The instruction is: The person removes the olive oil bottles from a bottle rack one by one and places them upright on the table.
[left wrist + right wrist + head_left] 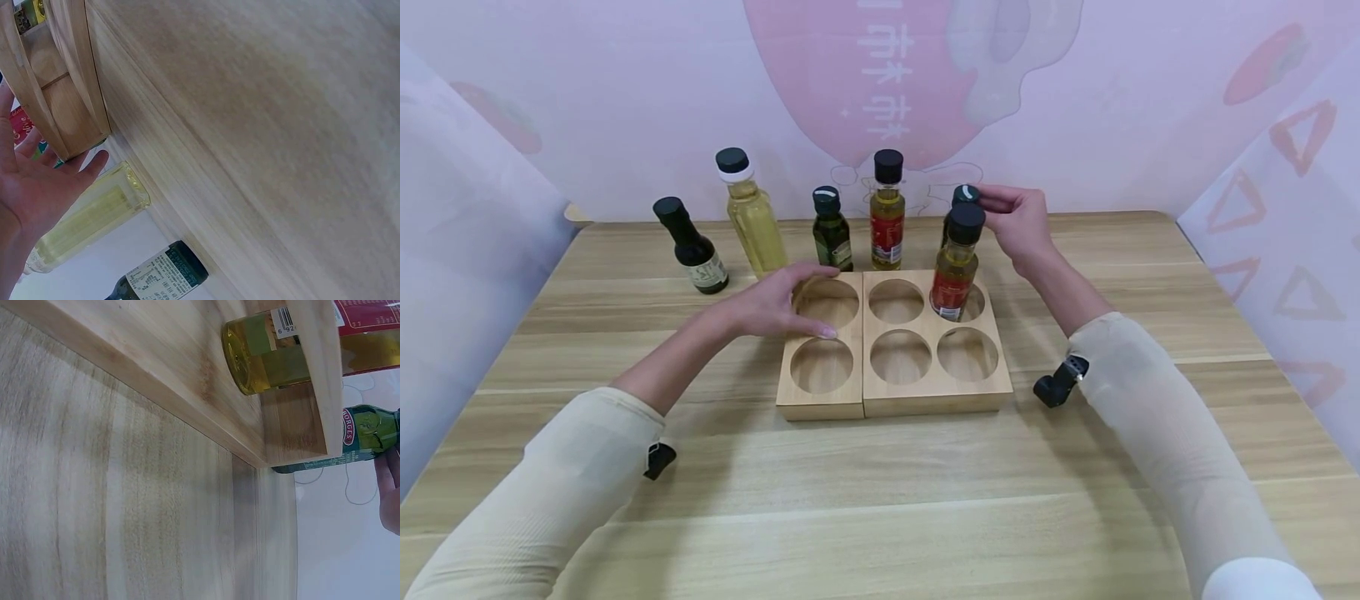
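In the head view a light wooden rack with round holes [936, 398] stands mid-table, with a seam between its narrow left and wider right sections. My left hand [767, 304] rests spread on the left section, thumb between its two holes and fingertips at the back edge. Behind the right section, my right hand [1018, 225] pinches a small dark green bottle [369, 431] near its cap. The head view shows that bottle mostly hidden by a red-labelled oil bottle [953, 279], which stands in the back right hole.
Behind the rack stand another small green bottle [832, 242] and another red-labelled bottle [887, 221]. To the left are a tall clear bottle of yellow oil [756, 221] and a dark bottle with a pale label [700, 258]. A printed backdrop [662, 83] rises behind the table.
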`<state>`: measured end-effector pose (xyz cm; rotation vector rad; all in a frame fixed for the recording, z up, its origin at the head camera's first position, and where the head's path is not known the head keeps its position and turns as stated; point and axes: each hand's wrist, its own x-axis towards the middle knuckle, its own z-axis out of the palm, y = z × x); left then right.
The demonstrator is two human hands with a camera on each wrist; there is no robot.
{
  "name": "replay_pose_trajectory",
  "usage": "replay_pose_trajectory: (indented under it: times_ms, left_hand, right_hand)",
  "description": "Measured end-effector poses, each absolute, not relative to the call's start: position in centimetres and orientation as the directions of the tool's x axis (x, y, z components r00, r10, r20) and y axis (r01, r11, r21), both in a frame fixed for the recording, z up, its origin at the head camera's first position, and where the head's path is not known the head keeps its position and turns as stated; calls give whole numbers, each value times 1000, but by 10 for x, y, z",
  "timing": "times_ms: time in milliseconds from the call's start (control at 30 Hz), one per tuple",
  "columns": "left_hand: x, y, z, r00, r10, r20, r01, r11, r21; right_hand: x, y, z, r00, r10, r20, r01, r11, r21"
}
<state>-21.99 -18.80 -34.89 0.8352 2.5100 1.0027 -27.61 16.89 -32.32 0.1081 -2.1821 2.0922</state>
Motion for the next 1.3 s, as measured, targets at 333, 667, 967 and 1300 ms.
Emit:
replay_pose_trajectory:
  times_ms: [333,667,967,1300]
  left_hand:
    - [-219,-187,-349,-781,622,-57,414,584,698]
    - [-220,-187,-349,-782,621,-57,411,583,701]
    - [-220,-187,-350,-782,622,-51,413,577,704]
    - [-219,-187,-349,-783,620,-62,400,576,713]
  right_hand:
    - [-274,169,-322,-990,3,141,-141,45,-989]
    - [-275,168,-323,-989,2,150,-150,-5,-989]
    - [-271,169,-321,-990,-35,139,-140,41,-989]
    - [-263,176,-318,-990,-48,129,-131,36,-991]
